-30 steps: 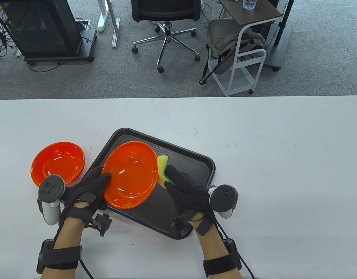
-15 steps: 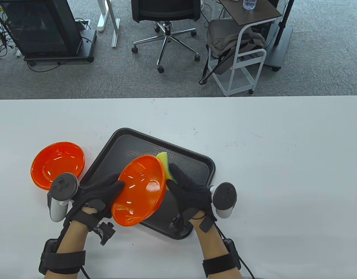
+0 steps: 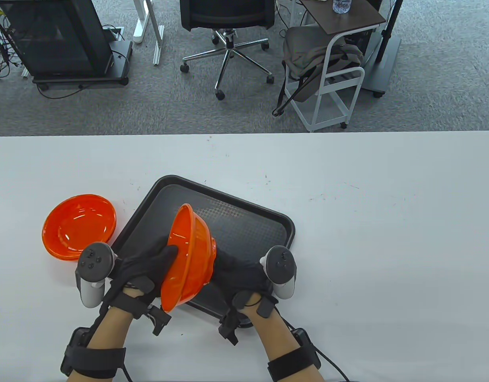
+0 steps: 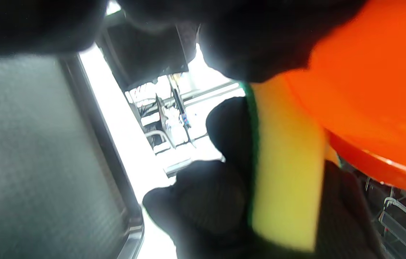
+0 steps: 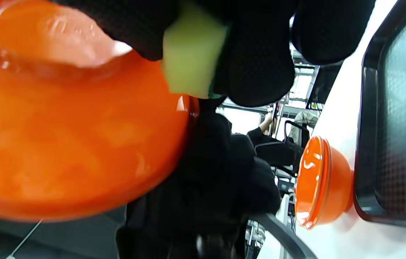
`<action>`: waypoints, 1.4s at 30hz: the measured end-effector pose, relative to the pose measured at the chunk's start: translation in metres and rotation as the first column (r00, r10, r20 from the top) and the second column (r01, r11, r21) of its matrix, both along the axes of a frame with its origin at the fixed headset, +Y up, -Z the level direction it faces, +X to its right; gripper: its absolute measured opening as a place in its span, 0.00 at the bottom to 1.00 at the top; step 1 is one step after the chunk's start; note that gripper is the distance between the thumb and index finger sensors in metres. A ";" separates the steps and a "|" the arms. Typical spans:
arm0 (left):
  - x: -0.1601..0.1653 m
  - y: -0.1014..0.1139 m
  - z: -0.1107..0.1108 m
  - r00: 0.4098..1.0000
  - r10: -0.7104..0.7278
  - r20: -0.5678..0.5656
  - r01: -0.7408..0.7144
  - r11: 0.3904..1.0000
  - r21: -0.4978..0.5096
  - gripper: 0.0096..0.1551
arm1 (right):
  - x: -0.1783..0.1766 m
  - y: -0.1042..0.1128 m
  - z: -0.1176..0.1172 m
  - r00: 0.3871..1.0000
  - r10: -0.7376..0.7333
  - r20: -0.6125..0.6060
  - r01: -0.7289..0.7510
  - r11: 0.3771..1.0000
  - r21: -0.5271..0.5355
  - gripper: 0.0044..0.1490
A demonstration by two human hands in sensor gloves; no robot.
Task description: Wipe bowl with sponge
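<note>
Tipped up since a second ago, when it was lying flat in the tray [image 3: 268, 223], the orange bowl [image 3: 190, 254] is now standing almost on edge above it, its underside facing right. On the left, a second orange bowl [image 3: 79, 225] is sitting on the table [image 3: 387, 207], beside the tray. The left hand [image 3: 143, 268] is gripping the raised bowl's rim, fingers curled inside. To the right, the right hand [image 3: 238, 274] is pressing the yellow sponge [image 5: 192, 50] against the bowl's base. Hard rubbing could twist the slick bowl from that one-handed grip, dropping it onto the tray. Nothing is blocking the wiping.
</note>
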State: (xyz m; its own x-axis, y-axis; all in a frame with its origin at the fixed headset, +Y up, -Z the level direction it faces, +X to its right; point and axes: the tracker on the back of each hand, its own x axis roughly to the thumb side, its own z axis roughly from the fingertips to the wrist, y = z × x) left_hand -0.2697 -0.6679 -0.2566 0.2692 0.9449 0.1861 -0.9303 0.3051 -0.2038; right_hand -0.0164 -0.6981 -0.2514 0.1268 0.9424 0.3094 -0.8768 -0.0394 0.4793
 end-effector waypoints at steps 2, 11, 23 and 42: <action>-0.003 0.001 0.000 0.998 -0.014 -0.055 0.016 1.000 0.027 0.34 | -0.005 -0.002 0.002 0.999 -0.005 -0.041 0.004 0.999 -0.032 0.32; -0.028 0.006 0.001 0.945 -0.048 -0.325 0.097 0.986 0.137 0.32 | -0.020 0.000 0.008 0.990 -0.050 -0.129 0.037 0.994 -0.104 0.34; -0.055 -0.001 -0.004 0.899 -0.027 -0.438 0.075 0.993 0.095 0.31 | -0.001 0.012 0.006 0.999 -0.052 -0.012 0.052 0.998 -0.022 0.34; -0.054 -0.003 -0.013 0.928 -0.217 -0.302 0.239 0.970 0.037 0.32 | 0.026 0.022 0.007 0.963 -0.051 0.264 0.001 0.983 0.184 0.31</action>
